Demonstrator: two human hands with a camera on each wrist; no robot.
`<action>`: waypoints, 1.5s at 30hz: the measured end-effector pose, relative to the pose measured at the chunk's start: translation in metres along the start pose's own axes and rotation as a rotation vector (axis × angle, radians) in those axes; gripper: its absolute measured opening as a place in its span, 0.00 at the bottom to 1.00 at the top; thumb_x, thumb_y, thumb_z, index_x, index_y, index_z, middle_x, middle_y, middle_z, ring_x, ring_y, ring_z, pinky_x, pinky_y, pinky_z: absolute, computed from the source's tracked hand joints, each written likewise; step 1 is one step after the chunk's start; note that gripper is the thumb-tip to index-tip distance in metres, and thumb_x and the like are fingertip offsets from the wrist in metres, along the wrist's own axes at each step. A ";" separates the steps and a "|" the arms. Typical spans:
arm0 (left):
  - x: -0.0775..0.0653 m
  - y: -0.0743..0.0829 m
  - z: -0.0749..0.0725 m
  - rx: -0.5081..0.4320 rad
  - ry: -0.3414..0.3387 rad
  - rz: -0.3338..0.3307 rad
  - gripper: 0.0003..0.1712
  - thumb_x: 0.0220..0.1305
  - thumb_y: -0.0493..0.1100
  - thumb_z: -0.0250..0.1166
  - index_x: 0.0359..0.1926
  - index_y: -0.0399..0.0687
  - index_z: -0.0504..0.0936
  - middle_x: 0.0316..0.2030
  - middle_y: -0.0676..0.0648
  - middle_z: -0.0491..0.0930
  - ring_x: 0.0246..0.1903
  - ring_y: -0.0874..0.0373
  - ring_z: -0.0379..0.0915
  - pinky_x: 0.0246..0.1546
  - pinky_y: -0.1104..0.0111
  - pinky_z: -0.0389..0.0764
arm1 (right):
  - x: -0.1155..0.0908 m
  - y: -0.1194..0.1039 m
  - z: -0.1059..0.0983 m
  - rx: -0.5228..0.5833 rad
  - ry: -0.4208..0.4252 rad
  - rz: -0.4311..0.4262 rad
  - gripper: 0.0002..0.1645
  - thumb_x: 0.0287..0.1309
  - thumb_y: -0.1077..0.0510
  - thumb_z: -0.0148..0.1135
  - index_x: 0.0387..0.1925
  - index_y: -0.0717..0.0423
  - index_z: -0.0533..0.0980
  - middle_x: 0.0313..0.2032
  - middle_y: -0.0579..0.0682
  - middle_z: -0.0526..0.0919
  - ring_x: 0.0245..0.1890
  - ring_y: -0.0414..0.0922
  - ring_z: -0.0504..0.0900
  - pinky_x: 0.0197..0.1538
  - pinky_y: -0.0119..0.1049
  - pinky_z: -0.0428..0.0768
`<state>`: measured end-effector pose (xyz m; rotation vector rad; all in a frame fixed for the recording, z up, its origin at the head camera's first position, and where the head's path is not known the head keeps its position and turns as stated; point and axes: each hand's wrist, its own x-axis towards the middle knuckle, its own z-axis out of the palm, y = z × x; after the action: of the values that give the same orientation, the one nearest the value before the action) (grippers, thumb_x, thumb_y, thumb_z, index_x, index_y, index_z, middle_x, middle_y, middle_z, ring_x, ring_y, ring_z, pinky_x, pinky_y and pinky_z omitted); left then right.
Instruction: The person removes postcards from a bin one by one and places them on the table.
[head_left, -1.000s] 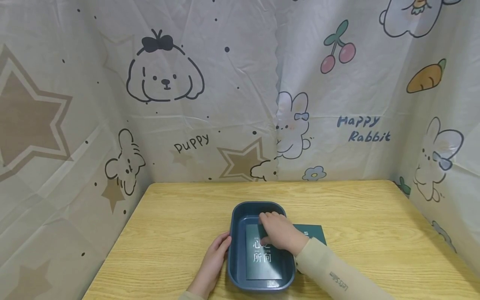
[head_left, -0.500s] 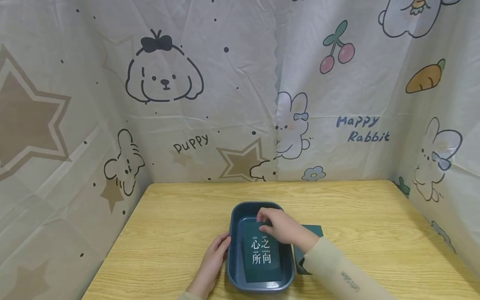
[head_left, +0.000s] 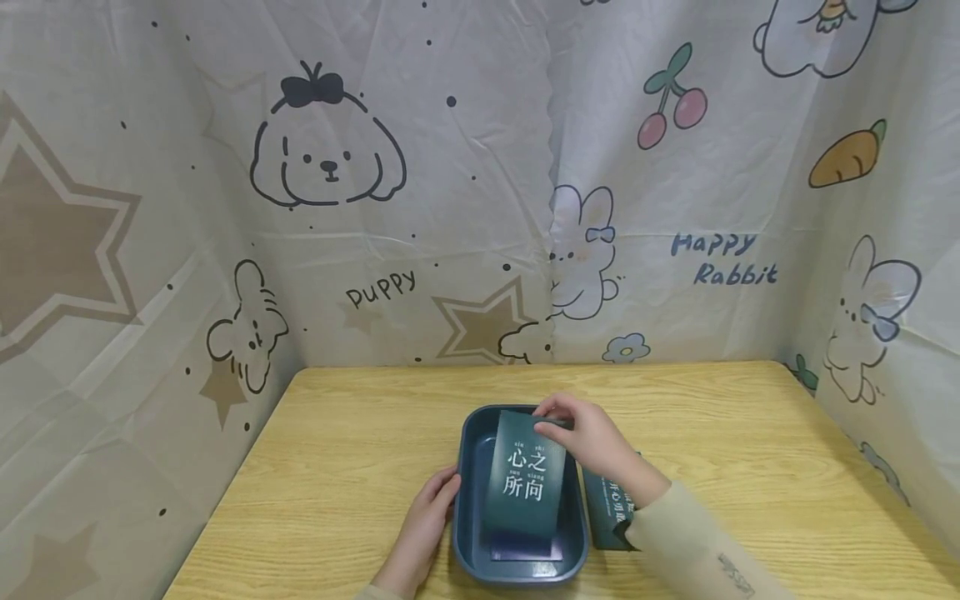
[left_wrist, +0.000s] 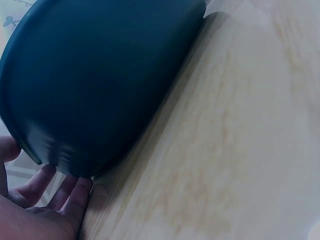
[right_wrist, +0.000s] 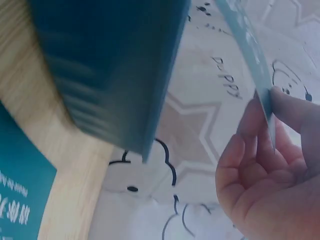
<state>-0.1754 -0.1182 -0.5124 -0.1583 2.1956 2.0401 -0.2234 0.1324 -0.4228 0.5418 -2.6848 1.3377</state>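
My right hand (head_left: 596,437) pinches the top edge of a dark green card (head_left: 525,475) with white Chinese characters. The card tilts up out of a deep blue tray (head_left: 472,467), its lower part still inside. Edge-on in the right wrist view, the thin, slightly bent card (right_wrist: 250,55) sits between thumb and fingers. Under it, a bluish-purple strip (head_left: 525,552) shows on the tray floor; what it belongs to is mostly hidden. My left hand (head_left: 427,521) rests against the tray's left outer wall. In the left wrist view, its fingertips touch the tray (left_wrist: 100,85) near one end.
Just right of the tray, another green card (head_left: 603,500) with white writing lies on the wooden table (head_left: 360,450), partly covered by my right forearm. A cartoon-printed cloth (head_left: 420,167) hangs behind the table and along both sides.
My right hand has gripped the card's far edge and lifted it up and away from the tray floor, exposing the purple strip. My left hand has stayed at the tray's side.
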 end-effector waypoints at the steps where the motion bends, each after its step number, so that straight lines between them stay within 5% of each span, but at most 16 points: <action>1: 0.000 0.000 0.000 -0.001 -0.001 0.003 0.38 0.66 0.63 0.52 0.65 0.39 0.68 0.64 0.35 0.68 0.60 0.44 0.63 0.62 0.47 0.67 | -0.001 0.000 -0.004 0.013 0.016 0.017 0.09 0.56 0.51 0.66 0.40 0.43 0.78 0.38 0.45 0.85 0.40 0.41 0.81 0.44 0.48 0.83; 12: -0.001 0.000 0.001 -0.003 0.016 0.004 0.36 0.67 0.62 0.52 0.64 0.40 0.68 0.63 0.36 0.69 0.56 0.48 0.67 0.59 0.49 0.70 | -0.007 0.025 -0.046 0.043 0.106 0.156 0.21 0.57 0.42 0.62 0.47 0.50 0.78 0.33 0.51 0.87 0.29 0.44 0.80 0.34 0.40 0.73; 21: -0.001 0.000 0.001 0.001 0.012 0.005 0.36 0.68 0.62 0.51 0.64 0.40 0.68 0.64 0.35 0.68 0.58 0.46 0.66 0.60 0.48 0.69 | -0.014 0.052 -0.065 0.047 0.128 0.236 0.28 0.57 0.37 0.60 0.50 0.51 0.78 0.41 0.56 0.86 0.36 0.46 0.81 0.46 0.49 0.79; 28: -0.002 0.000 0.001 -0.005 0.016 0.006 0.36 0.67 0.63 0.52 0.64 0.41 0.69 0.64 0.36 0.69 0.58 0.46 0.66 0.60 0.48 0.69 | -0.021 0.072 -0.075 0.019 0.125 0.258 0.31 0.57 0.36 0.59 0.51 0.54 0.78 0.49 0.59 0.82 0.45 0.50 0.79 0.53 0.56 0.76; 45: 0.001 -0.002 0.002 0.002 0.025 -0.010 0.38 0.64 0.65 0.53 0.64 0.42 0.69 0.65 0.37 0.68 0.61 0.44 0.63 0.63 0.47 0.66 | -0.028 0.107 -0.074 -0.049 0.007 0.280 0.23 0.59 0.42 0.61 0.45 0.55 0.81 0.52 0.62 0.81 0.50 0.55 0.75 0.51 0.56 0.77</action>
<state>-0.1759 -0.1162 -0.5142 -0.1956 2.2069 2.0417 -0.2406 0.2574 -0.4650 0.1580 -2.8605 1.3250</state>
